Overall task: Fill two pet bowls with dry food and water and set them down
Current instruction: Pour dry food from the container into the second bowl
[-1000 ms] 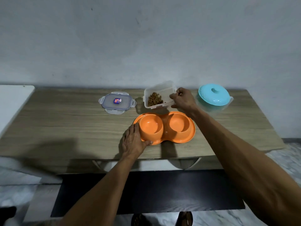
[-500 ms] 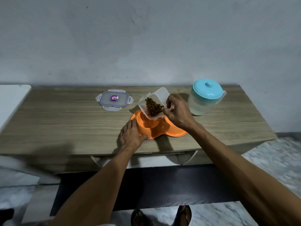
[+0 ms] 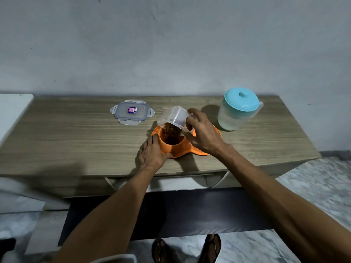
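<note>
The clear plastic food container (image 3: 175,117) is now tipped steeply, mouth down over the left cup of the orange plastic double pet bowl (image 3: 177,149); half a second ago it was only part-tilted, and a second ago it was barely off the wooden worktop (image 3: 76,133), just behind the bowl. Brown dry kibble (image 3: 171,130) now streams out of the container into that left cup, so the food pour is under way. Judgement: food step roughly mid-way, water step not started.

Right hand (image 3: 204,134) is closed around the container's raised end, fingers wrapped on its wall. Left hand (image 3: 153,154) lies flat and open on the worktop, fingers against the bowl's left rim and thumb on its near rim, bracing it, same as before.

The double bowl sits flat on the worktop near its front edge, centre. Its left cup shows dark kibble at the bottom; fill level is hard to read. The right cup is mostly hidden behind the right hand, contents cannot be told.

The translucent pitcher with a turquoise lid (image 3: 238,109) stands upright to the right of the bowl, apart, lid on, likely the water source. The clear snap-lock lid with a small label (image 3: 132,112) lies flat behind-left, well apart from the bowl.
</note>
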The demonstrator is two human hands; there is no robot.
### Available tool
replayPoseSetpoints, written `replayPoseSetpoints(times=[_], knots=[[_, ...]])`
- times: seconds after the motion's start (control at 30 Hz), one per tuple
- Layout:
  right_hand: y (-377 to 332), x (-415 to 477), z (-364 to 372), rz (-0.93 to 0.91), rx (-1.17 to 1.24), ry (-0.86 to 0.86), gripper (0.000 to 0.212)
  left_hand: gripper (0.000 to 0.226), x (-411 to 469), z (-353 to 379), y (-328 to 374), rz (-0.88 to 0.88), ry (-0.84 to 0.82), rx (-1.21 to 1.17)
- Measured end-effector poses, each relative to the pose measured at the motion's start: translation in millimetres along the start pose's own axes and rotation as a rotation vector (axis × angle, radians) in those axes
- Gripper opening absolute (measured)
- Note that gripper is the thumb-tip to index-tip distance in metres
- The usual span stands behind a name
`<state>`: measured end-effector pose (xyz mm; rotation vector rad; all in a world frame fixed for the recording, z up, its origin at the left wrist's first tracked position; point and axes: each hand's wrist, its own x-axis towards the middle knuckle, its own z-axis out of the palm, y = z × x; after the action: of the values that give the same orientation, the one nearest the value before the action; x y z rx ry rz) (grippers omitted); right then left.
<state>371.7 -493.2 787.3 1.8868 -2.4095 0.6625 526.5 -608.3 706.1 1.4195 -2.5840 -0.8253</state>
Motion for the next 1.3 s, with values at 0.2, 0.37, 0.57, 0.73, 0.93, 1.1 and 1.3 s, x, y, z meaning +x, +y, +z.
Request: replayPoseSetpoints(times=[0.2,0.37,0.57,0.73,0.93,1.1,1.3], knots=[[2.0,-2.3,1.4,-0.047,-0.026,0.006,0.024,0.105,1.6,1.3,0.5,0.009,0.004,0.015],[2.2,-4.0,-0.2,-0.101,-0.062,0.027,0.029,0.105,2.4,1.7,0.0,0.006,-0.003,0.021],[2.3,-3.9,-1.5,-0.155,-0.073,0.049,0.040,0.103,2.8,3.0,0.0,-0.003,-0.008,0.024],[3.0,-1.7,0.5,-0.169,-0.085,0.064,0.041,0.102,2.3,2.4,1.7,-0.012,-0.008,0.024],[7.1,4.3,1.9,-0.002,0.107,0.187,0.030,0.109,1.8,1.5,1.1,0.010,-0.004,0.024],[14.5,20.8,-7.2,0.331,0.352,0.306,0.026,0.108,2.0,1.3,0.1,0.014,0.001,0.020],[35.9,53.1,1.1,0.724,0.665,0.337,0.021,0.111,3.1,2.4,-0.1,0.012,-0.006,0.031]])
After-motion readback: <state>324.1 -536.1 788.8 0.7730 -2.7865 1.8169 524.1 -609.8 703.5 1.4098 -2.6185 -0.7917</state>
